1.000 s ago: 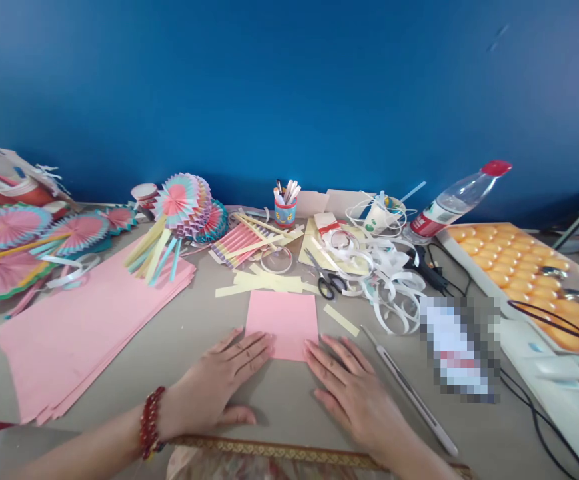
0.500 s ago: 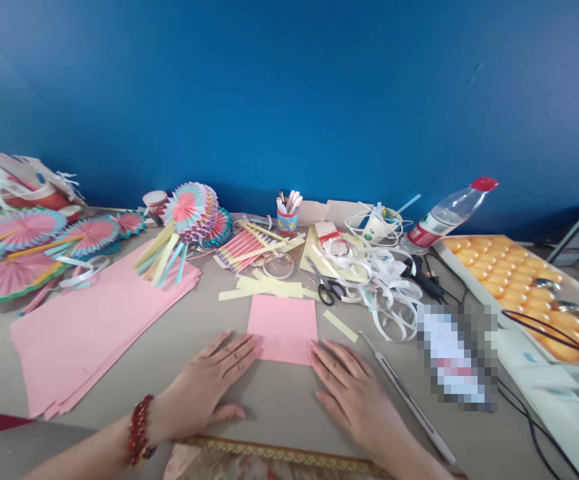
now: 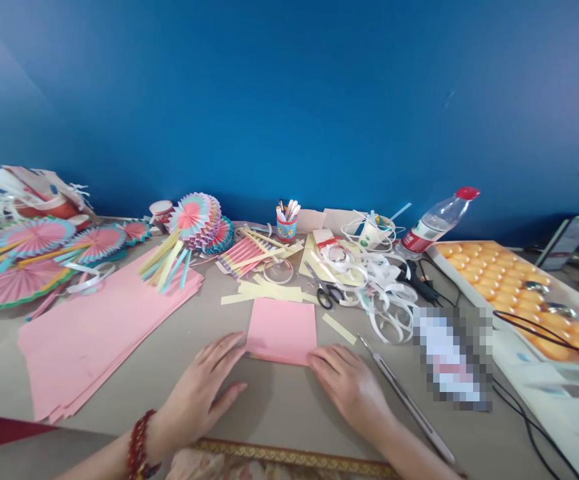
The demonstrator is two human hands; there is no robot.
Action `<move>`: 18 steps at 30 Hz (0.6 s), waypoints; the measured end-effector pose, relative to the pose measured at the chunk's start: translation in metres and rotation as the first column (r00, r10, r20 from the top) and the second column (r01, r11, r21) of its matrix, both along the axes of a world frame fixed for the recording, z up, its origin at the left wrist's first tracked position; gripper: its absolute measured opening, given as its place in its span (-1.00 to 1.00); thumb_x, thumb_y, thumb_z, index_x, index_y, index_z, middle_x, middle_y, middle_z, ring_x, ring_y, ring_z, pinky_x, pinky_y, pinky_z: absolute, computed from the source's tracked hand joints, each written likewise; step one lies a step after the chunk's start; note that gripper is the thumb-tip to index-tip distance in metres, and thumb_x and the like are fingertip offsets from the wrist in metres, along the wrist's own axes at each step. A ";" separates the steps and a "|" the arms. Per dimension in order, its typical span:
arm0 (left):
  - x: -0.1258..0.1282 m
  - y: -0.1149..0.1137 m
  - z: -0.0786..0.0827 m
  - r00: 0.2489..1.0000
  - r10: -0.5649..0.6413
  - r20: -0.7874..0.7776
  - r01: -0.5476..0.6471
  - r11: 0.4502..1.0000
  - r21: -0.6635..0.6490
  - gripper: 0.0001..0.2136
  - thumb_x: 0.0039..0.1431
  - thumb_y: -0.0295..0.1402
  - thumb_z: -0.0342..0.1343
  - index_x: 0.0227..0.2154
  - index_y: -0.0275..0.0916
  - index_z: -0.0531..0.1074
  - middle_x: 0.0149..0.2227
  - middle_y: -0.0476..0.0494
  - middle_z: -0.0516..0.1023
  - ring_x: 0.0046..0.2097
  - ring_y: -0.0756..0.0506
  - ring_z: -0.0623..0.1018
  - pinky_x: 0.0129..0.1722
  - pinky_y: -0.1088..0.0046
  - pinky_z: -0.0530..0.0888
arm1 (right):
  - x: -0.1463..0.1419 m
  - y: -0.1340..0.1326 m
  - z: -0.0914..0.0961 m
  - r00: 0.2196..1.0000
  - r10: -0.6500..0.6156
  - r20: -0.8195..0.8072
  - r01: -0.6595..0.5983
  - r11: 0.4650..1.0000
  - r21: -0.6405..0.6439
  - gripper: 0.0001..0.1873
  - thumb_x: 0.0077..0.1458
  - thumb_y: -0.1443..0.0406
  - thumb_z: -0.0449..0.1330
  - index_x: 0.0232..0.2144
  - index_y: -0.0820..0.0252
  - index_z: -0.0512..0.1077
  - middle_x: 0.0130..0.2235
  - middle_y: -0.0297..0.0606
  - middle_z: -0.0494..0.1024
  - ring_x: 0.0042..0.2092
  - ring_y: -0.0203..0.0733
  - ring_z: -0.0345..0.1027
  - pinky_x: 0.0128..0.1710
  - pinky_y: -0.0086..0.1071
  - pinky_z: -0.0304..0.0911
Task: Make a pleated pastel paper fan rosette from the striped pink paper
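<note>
Nothing gripped: left hand (image 3: 208, 390) flat, fingers spread, tips touching pink folded paper (image 3: 282, 328) at near-left corner; right hand (image 3: 353, 388) palm-down, fingertips on near-right corner.

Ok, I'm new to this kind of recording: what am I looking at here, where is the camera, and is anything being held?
No machine here: a person works with two bare hands. The single camera sits on their head, looking forward and down, so the arms enter from the bottom edge. The left hand, red bead bracelet at its wrist, lies flat and open, fingertips at the near left corner of a small square pink paper sheet. The right hand has its fingers bent at the near right corner; whether it pinches the edge I cannot tell. Around them on the grey table: a stack of large pink sheets, black-handled scissors, curled white paper strips, round folded paper fans and a clear plastic bottle with a red cap.
</note>
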State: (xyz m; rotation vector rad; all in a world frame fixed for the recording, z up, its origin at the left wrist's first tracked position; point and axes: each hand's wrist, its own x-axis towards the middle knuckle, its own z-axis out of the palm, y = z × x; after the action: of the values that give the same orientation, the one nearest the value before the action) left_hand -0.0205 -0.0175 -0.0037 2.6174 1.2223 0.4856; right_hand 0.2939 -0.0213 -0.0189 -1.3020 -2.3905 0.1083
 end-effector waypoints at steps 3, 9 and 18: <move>0.009 -0.008 0.007 0.940 0.092 0.327 0.002 0.961 -0.276 -0.75 0.37 -0.31 -0.12 -0.09 -0.19 0.45 0.00 -0.22 0.54 0.06 -0.13 0.51 0.06 0.32 0.47 | 0.000 0.001 0.008 0.990 -0.020 -0.139 0.009 0.997 -0.077 -0.75 0.28 0.39 -0.01 -0.16 0.13 0.46 -0.20 -0.20 0.55 -0.19 -0.15 0.44 -0.20 -0.31 0.36; 0.048 -0.007 0.016 0.810 0.173 0.560 0.375 0.581 -0.722 -0.46 0.33 -0.05 -0.11 0.29 -0.12 0.08 0.22 -0.30 0.33 0.01 -0.16 0.54 -0.17 0.30 0.58 | -0.013 -0.009 0.025 0.898 -0.118 -0.424 -0.003 0.961 -0.276 -0.84 0.28 0.30 0.03 -0.21 0.11 0.42 -0.22 -0.23 0.54 -0.23 -0.21 0.47 -0.27 -0.44 0.39; 0.067 0.001 0.021 0.805 0.341 0.485 0.092 0.736 -0.671 -0.53 0.35 -0.05 -0.14 -0.36 -0.27 0.56 -0.36 -0.09 0.60 -0.30 -0.08 0.54 -0.21 0.44 0.51 | -0.042 -0.031 0.018 0.904 -0.047 -0.426 -0.062 0.969 -0.238 -0.86 0.24 0.27 0.09 -0.16 0.12 0.39 -0.20 -0.19 0.55 -0.23 -0.16 0.47 -0.26 -0.40 0.39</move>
State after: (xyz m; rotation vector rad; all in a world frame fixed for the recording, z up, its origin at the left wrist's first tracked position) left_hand 0.0466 -0.0162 0.0169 1.5919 1.0882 0.6573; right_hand 0.2520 -0.0521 -0.0011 -1.2191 -2.0452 0.6463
